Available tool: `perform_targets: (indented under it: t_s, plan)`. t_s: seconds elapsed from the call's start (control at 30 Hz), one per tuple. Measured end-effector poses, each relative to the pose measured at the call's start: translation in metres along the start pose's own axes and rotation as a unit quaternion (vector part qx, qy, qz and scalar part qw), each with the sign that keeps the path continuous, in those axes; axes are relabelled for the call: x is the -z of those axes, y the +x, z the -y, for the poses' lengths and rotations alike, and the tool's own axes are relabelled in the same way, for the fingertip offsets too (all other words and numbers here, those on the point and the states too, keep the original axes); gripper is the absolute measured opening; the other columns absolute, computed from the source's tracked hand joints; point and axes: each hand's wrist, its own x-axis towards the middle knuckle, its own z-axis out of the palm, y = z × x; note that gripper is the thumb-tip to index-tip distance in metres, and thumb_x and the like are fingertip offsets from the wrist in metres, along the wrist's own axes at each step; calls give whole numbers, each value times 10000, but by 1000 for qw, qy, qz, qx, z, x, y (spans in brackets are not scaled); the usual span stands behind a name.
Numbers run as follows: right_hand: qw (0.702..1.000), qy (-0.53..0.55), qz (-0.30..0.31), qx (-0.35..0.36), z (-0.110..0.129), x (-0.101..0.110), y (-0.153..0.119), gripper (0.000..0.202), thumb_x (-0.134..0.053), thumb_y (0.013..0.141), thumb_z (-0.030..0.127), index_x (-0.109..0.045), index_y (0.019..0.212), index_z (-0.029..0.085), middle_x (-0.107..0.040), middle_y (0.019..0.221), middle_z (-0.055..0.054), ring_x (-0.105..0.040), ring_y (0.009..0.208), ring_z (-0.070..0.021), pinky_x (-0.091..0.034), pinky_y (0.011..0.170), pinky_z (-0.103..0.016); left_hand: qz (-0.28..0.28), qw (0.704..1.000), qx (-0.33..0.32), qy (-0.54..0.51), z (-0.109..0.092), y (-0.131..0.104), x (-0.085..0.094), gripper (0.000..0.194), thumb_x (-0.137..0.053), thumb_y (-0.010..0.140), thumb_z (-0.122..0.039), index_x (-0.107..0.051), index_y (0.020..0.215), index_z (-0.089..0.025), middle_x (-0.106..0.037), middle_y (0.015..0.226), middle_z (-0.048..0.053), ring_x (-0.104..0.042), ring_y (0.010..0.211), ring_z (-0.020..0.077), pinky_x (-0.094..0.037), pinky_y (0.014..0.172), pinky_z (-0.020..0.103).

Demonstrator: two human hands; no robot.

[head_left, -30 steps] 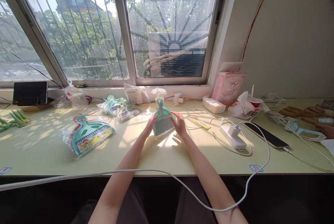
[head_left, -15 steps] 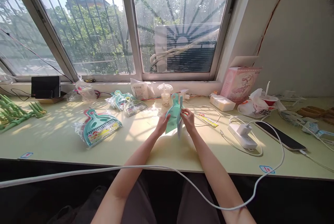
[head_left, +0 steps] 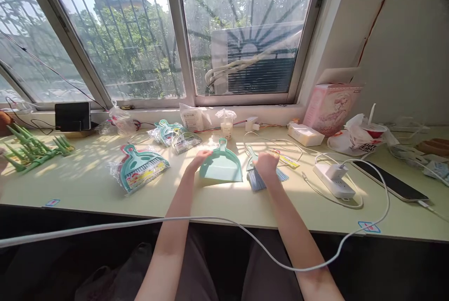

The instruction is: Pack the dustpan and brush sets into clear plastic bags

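Note:
A teal dustpan (head_left: 221,165) lies on the table in front of me, its handle pointing at the window. My left hand (head_left: 200,159) grips its left edge. To the right, my right hand (head_left: 265,165) is closed on a teal brush (head_left: 256,180) with blue-grey bristles, which fan out on both sides of the hand. A yellow-labelled strip (head_left: 289,159) lies just beyond that hand. Wrapped dustpan sets (head_left: 145,170) rest at the left, with smaller wrapped ones (head_left: 168,132) further back.
A white cable crosses low in front of my arms. On the right are a power strip (head_left: 333,181), a phone (head_left: 389,181), a white box (head_left: 306,135) and a pink box (head_left: 331,109). A drink cup (head_left: 226,128) stands behind the dustpan; green plastic stalks (head_left: 31,151) lie far left.
The dustpan and brush, held upright close together before, are now apart. The dustpan has come down flat at the left, and my right hand has moved right with the brush.

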Motion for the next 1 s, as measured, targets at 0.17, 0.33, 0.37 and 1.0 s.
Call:
perform_targets:
  t_s: [0.17,0.33,0.37,1.0]
  plan:
    - [999,13,23,-20,-7,-6,2,180,-627,973,227,-779,1004,137,-753,974,-175,-713,966,-328,-504,789,-404,-75,988,-41,132,-1,0,-17,153,-798,801,-382,-730,739,-261,-768,894,108,-690,1109,357,-510,1030,434]
    - [999,35,-16,-22,-14,-8,7,280,-516,974,97,-786,1038,127,-747,1029,-206,-672,1053,-354,-487,808,-419,-114,982,-75,129,-4,-6,-18,132,-802,820,-270,-703,733,-278,-737,895,99,-653,1139,351,-460,1073,427]
    - [999,38,-24,-12,-15,-11,8,275,-526,962,98,-787,1043,134,-743,1073,-217,-643,1107,-374,-483,839,-441,-125,980,-78,132,-3,-7,-18,142,-800,823,-252,-696,729,-273,-722,879,101,-647,1139,350,-456,1067,419]
    - [996,76,13,-42,-30,-39,22,215,-560,889,93,-768,900,149,-714,1014,-227,-593,1156,-412,-353,985,-582,-203,940,-34,272,13,-47,-13,121,-656,976,-330,-705,919,-236,-739,1096,134,-641,1149,323,-457,1034,411]
